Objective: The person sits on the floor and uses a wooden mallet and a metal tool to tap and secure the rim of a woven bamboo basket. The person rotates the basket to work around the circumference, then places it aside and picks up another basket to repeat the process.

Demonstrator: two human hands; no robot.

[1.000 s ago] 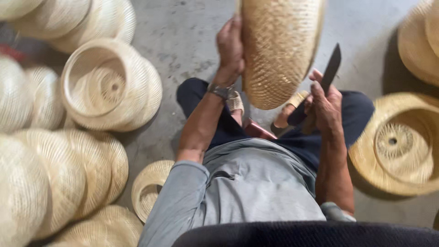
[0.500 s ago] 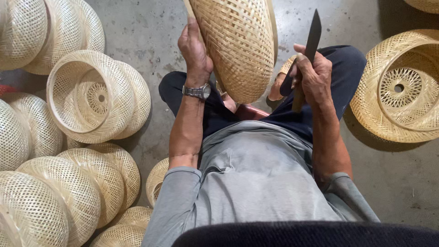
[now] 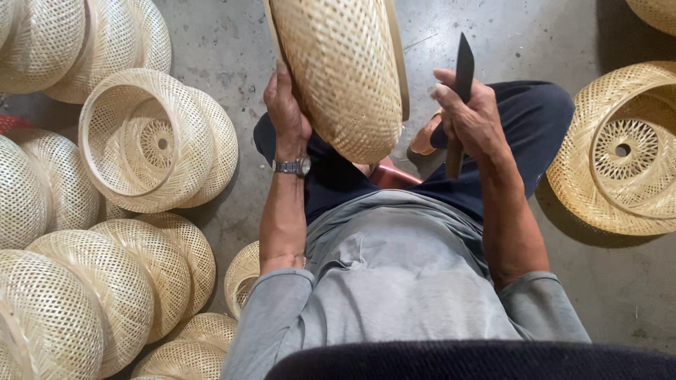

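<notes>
Between stacked woven baskets (image 3: 151, 141), left hand (image 3: 287, 105) gripping a basket (image 3: 345, 70), right hand (image 3: 472, 116) closed round a knife (image 3: 461, 84).

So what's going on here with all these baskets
A person sits on a concrete floor among many woven bamboo baskets. Their left hand holds up a woven basket, tilted on its side in front of them. Their right hand grips a dark-bladed knife, blade pointing up beside the basket's rim. More baskets lie stacked at the left and one at the right.
</notes>
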